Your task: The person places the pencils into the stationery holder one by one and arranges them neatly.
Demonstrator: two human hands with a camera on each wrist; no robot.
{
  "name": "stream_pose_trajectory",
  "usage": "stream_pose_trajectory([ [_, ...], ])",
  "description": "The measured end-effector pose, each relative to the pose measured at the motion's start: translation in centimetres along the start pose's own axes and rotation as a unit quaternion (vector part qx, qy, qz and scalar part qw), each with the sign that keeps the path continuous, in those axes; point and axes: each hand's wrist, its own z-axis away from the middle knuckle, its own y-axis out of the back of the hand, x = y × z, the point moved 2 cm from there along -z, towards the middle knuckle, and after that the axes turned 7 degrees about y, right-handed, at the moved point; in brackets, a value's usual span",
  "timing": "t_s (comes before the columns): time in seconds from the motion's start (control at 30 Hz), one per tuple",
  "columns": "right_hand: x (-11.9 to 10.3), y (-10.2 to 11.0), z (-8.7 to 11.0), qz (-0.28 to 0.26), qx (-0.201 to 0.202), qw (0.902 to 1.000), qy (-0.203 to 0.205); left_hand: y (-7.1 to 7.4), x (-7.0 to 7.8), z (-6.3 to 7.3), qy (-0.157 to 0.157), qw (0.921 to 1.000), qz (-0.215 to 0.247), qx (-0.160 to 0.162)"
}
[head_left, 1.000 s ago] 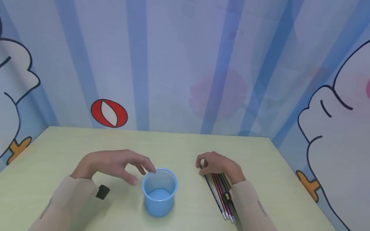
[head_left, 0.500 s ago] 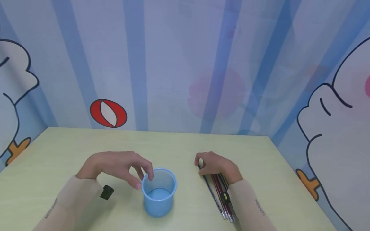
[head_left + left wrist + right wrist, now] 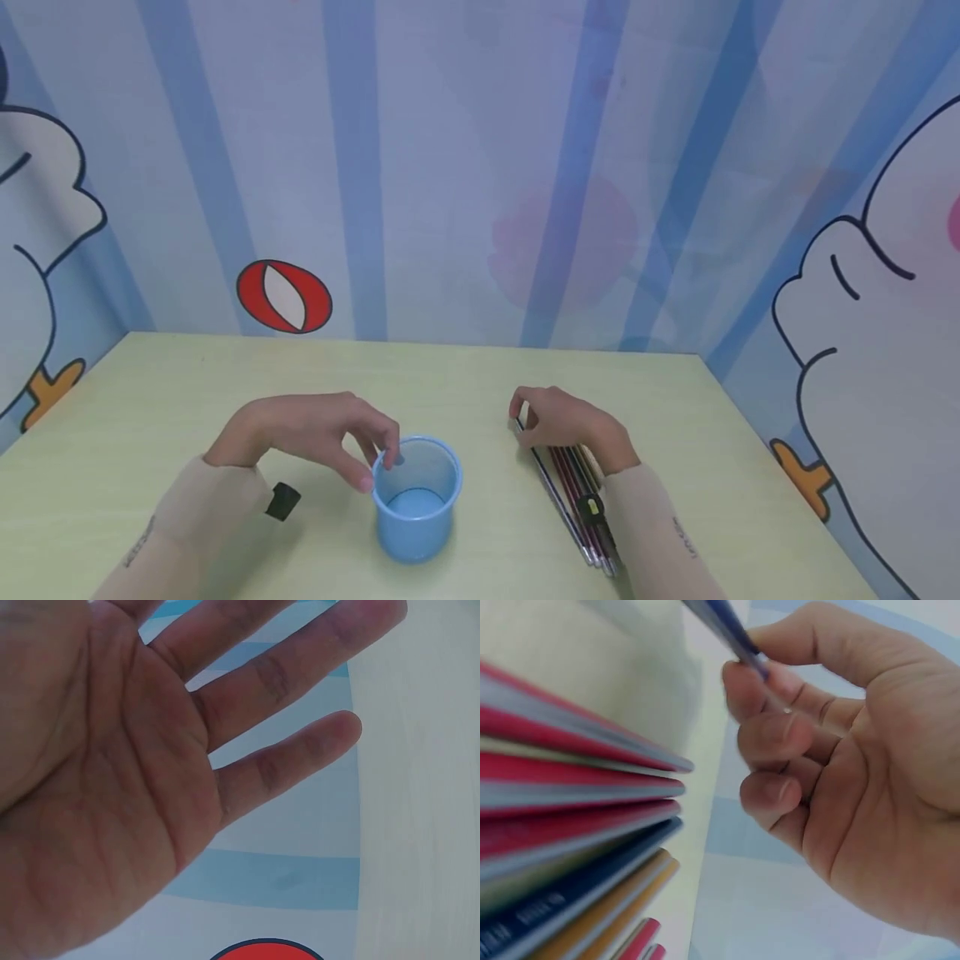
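Note:
A light blue plastic cup (image 3: 415,533) stands upright on the pale table. My left hand (image 3: 322,429) is at its left rim, thumb on the outside and index finger bent over the edge into the cup. The left wrist view shows other fingers (image 3: 292,682) of that hand stretched out; the cup is not seen there. My right hand (image 3: 566,417) pinches the tip end of a blue pencil (image 3: 721,626) between thumb and forefinger, other fingers curled in. Beside it, several pencils in red (image 3: 577,780), dark blue (image 3: 577,892) and orange lie side by side.
The table (image 3: 420,375) meets a blue striped backdrop (image 3: 450,167) with cartoon figures at its far edge and sides. A black wrist-camera piece (image 3: 282,502) sits below the left sleeve (image 3: 202,517); another (image 3: 590,507) by the right wrist overlaps the pencils.
My left hand has moved right and down to the cup's rim. The right hand has kept hold of the pencil, whose far end is slightly higher. The cup has stayed in place.

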Motion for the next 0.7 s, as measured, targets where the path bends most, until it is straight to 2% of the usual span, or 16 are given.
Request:
stream_pose_trajectory([
  [0.2, -0.9, 1.2, 0.2, -0.014, 0.055, 0.9945, 0.088, 0.0, -0.2, 0.1, 0.007, 1.0, -0.005, 0.005],
  [0.27, -1.3, 1.7, 0.4, -0.015, 0.08, 0.9914, 0.103, 0.1, -0.1, 0.1, 0.012, 0.9999, -0.007, 0.007],
  [0.57, -2.5, 3.4, 1.5, -0.051, 0.147, 0.9826, 0.102, 0.0, 0.1, 0.0, 0.036, 0.9994, -0.001, 0.006],
  [0.7, -2.9, 4.3, 2.2, -0.053, 0.165, 0.9788, 0.109, -0.1, 0.1, 0.0, 0.035, 0.9993, -0.004, 0.008],
])
